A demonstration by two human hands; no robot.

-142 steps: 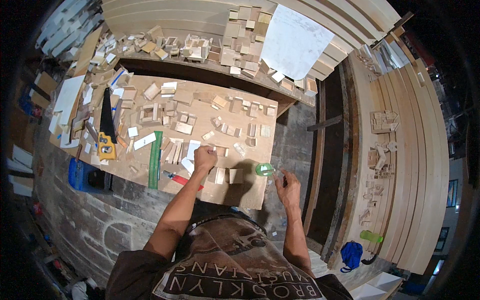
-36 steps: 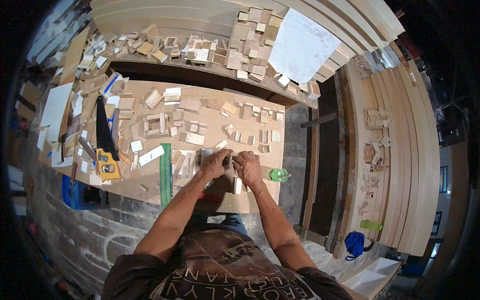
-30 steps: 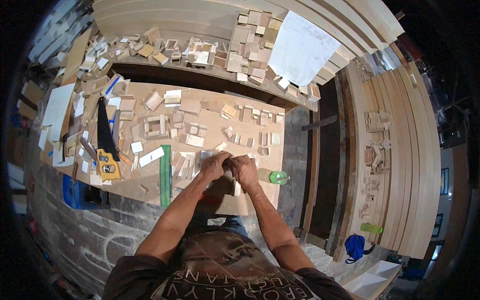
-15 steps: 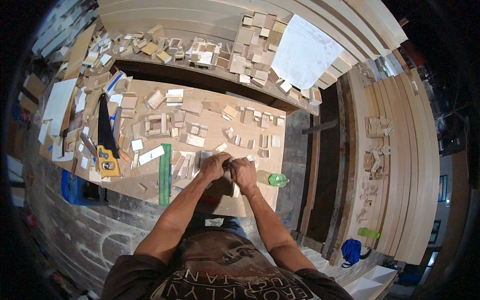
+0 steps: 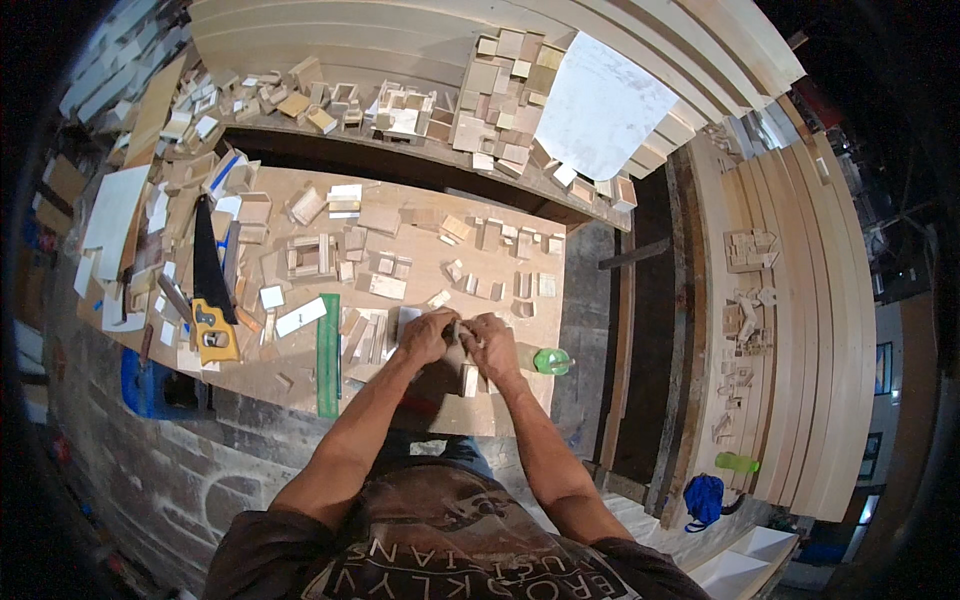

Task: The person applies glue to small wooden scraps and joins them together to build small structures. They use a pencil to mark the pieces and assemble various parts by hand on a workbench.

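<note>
The workbench [image 5: 500,405] top is bare matt plywood, pale and dusty. Small blocks [image 5: 390,287] scattered across it are raw, unfinished wood. At its left edge lies a handsaw [image 5: 207,280] with a dark blade (metal, dull) and glossy yellow plastic handle; a green ruler [image 5: 328,353] looks smooth plastic.

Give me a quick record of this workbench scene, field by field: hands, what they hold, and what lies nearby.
Setting: wooden workbench strewn with small wood blocks
Left hand: closed on a small wood piece, meeting the right hand
Right hand: gripping the same piece
Right of hands: green bottle
Left of hands: green ruler, handsaw with yellow handle
</note>
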